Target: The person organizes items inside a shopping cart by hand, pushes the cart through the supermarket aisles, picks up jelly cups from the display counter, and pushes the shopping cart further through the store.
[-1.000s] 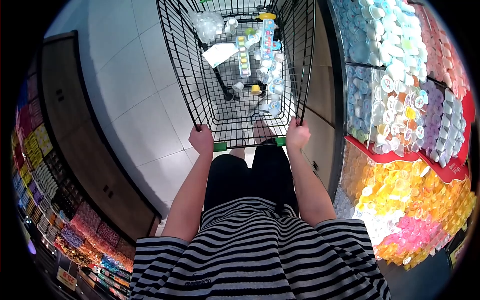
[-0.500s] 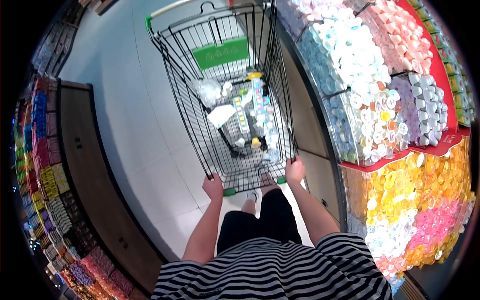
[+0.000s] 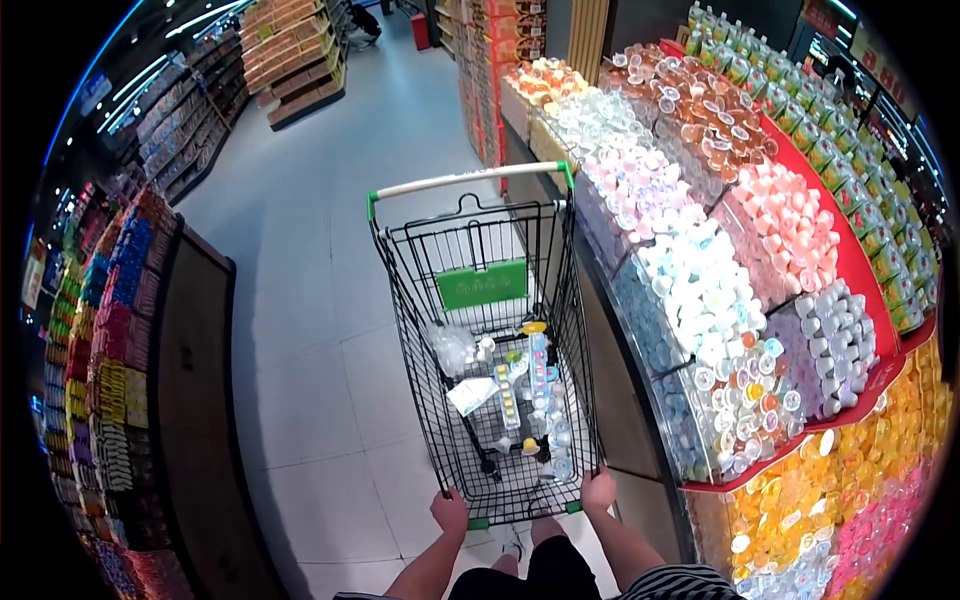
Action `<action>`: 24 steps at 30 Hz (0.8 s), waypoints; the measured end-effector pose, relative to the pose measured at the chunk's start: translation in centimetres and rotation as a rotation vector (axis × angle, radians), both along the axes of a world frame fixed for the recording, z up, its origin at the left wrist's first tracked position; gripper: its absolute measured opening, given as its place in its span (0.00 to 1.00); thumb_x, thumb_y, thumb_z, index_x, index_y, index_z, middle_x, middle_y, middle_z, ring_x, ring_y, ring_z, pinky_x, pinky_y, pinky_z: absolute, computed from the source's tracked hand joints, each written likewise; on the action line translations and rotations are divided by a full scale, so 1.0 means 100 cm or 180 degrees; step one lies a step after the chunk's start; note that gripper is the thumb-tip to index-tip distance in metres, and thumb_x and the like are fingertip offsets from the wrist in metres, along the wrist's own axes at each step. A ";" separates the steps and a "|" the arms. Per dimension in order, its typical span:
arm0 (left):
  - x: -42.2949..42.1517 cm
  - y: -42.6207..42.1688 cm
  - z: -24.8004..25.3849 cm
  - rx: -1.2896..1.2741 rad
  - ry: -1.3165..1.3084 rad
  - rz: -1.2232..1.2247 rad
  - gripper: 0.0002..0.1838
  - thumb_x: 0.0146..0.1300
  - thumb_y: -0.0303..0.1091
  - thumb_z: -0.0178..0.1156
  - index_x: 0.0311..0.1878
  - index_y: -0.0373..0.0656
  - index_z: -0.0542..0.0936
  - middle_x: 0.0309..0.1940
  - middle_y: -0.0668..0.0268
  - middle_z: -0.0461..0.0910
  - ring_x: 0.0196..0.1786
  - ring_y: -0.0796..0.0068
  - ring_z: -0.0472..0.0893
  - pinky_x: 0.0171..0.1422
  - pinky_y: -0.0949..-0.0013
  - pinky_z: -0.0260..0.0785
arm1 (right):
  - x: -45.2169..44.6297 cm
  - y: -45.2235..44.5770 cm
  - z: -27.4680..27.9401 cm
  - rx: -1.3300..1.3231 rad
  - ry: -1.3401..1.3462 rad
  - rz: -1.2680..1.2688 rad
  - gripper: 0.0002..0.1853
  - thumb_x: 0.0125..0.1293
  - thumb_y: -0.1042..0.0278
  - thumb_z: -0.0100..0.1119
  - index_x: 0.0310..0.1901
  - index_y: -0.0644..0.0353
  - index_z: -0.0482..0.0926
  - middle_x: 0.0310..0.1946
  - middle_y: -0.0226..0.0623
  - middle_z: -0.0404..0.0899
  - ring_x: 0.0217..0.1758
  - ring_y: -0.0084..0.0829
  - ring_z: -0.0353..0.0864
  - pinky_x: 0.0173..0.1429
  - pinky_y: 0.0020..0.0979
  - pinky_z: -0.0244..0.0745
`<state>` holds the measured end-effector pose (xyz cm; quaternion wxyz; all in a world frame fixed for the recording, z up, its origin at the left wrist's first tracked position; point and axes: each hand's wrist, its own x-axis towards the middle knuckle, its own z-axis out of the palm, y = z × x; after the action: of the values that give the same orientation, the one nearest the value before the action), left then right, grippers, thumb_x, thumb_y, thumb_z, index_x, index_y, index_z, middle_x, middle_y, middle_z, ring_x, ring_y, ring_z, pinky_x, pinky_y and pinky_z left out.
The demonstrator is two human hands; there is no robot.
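Observation:
A black wire shopping cart [image 3: 415,400] stands in front of me, its white handle [image 3: 470,180] at the far end and a green panel [image 3: 482,286] below it. My left hand [image 3: 450,511] is closed around the near left corner of the wire basket. The near right corner is held by my right hand [image 3: 598,491]. Inside lie a clear plastic bag [image 3: 452,348], a white packet [image 3: 472,396], a narrow strip pack [image 3: 507,397] with yellow patches, a long blue-and-white pack [image 3: 539,362] and several small cups [image 3: 557,434].
Bins of wrapped jelly cups [image 3: 705,300] line the right side, with green-topped pouches [image 3: 870,220] behind. On the left runs a low shelf of colourful packets [image 3: 115,360]. Tiled floor [image 3: 330,260] stretches ahead toward a stepped display [image 3: 292,60] and a red box stack [image 3: 487,90].
My view has tilted up, so the cart and both hands appear lower and more of the aisle ahead shows. Both hands keep their grip on the cart's near corners.

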<state>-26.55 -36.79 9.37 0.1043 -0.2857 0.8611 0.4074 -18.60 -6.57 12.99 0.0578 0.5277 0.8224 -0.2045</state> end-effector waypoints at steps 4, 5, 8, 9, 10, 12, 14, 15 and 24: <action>-0.001 -0.004 -0.020 -0.0165 0.0013 -0.0041 0.18 0.64 0.40 0.60 0.25 0.33 0.78 0.23 0.51 0.81 0.29 0.50 0.81 0.37 0.52 0.72 | -0.005 0.003 -0.005 -0.0006 0.0122 -0.0002 0.10 0.61 0.62 0.64 0.35 0.61 0.80 0.29 0.44 0.84 0.37 0.50 0.84 0.45 0.50 0.77; -0.004 -0.002 -0.012 -0.0176 0.0021 -0.0072 0.18 0.63 0.40 0.60 0.25 0.33 0.78 0.24 0.50 0.81 0.30 0.49 0.81 0.38 0.51 0.72 | -0.006 0.003 -0.002 0.0007 0.0159 0.0014 0.10 0.61 0.62 0.64 0.35 0.61 0.80 0.29 0.44 0.84 0.37 0.50 0.84 0.45 0.50 0.77; -0.009 0.001 -0.012 -0.0292 -0.0039 -0.0003 0.18 0.62 0.40 0.60 0.25 0.33 0.78 0.23 0.50 0.81 0.29 0.48 0.81 0.38 0.51 0.71 | -0.013 0.003 0.009 -0.0035 0.0126 -0.0021 0.10 0.60 0.64 0.64 0.35 0.61 0.79 0.28 0.45 0.84 0.37 0.50 0.84 0.44 0.50 0.77; -0.009 0.002 -0.009 -0.0391 -0.0036 -0.0031 0.18 0.61 0.41 0.60 0.25 0.33 0.78 0.23 0.50 0.80 0.29 0.48 0.81 0.38 0.50 0.71 | -0.016 0.003 0.013 -0.0110 0.0122 -0.0065 0.10 0.60 0.64 0.64 0.34 0.62 0.79 0.28 0.45 0.84 0.37 0.50 0.84 0.45 0.50 0.77; -0.009 0.003 -0.008 -0.0397 -0.0040 0.0000 0.18 0.61 0.41 0.60 0.25 0.33 0.78 0.23 0.50 0.80 0.29 0.49 0.81 0.38 0.51 0.71 | -0.015 0.005 0.008 -0.0157 0.0102 -0.0045 0.11 0.61 0.62 0.64 0.35 0.61 0.79 0.28 0.47 0.84 0.36 0.50 0.84 0.44 0.50 0.77; -0.013 0.007 -0.004 -0.0392 -0.0036 0.0042 0.18 0.61 0.41 0.59 0.25 0.33 0.78 0.23 0.50 0.80 0.28 0.49 0.81 0.37 0.51 0.71 | -0.015 0.008 0.004 -0.0231 0.0074 -0.0023 0.12 0.62 0.59 0.64 0.37 0.61 0.79 0.28 0.49 0.84 0.35 0.52 0.85 0.42 0.50 0.78; -0.015 0.010 0.003 -0.0337 -0.0118 0.0086 0.18 0.61 0.41 0.59 0.26 0.33 0.79 0.22 0.50 0.80 0.28 0.50 0.81 0.37 0.51 0.71 | -0.017 0.008 0.004 -0.0229 0.0051 -0.0106 0.12 0.62 0.59 0.64 0.37 0.60 0.78 0.28 0.49 0.84 0.35 0.52 0.84 0.42 0.50 0.78; -0.015 0.010 0.003 -0.0311 -0.0162 0.0105 0.18 0.61 0.41 0.59 0.26 0.33 0.79 0.22 0.51 0.80 0.28 0.51 0.81 0.37 0.51 0.71 | -0.017 0.008 0.005 -0.0189 0.0016 -0.0099 0.12 0.62 0.59 0.64 0.37 0.60 0.78 0.28 0.49 0.84 0.35 0.52 0.84 0.42 0.50 0.78; -0.017 0.009 0.012 -0.0341 -0.0352 0.0022 0.19 0.64 0.43 0.58 0.30 0.34 0.81 0.25 0.49 0.82 0.32 0.47 0.83 0.40 0.50 0.73 | -0.023 0.004 0.009 -0.0125 -0.0227 -0.0119 0.13 0.62 0.59 0.64 0.38 0.59 0.77 0.29 0.48 0.84 0.36 0.53 0.85 0.42 0.51 0.78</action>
<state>-28.27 -35.90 10.53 0.1349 -0.3159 0.8736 0.3447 -20.94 -6.14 13.92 0.0937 0.5487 0.8056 -0.2028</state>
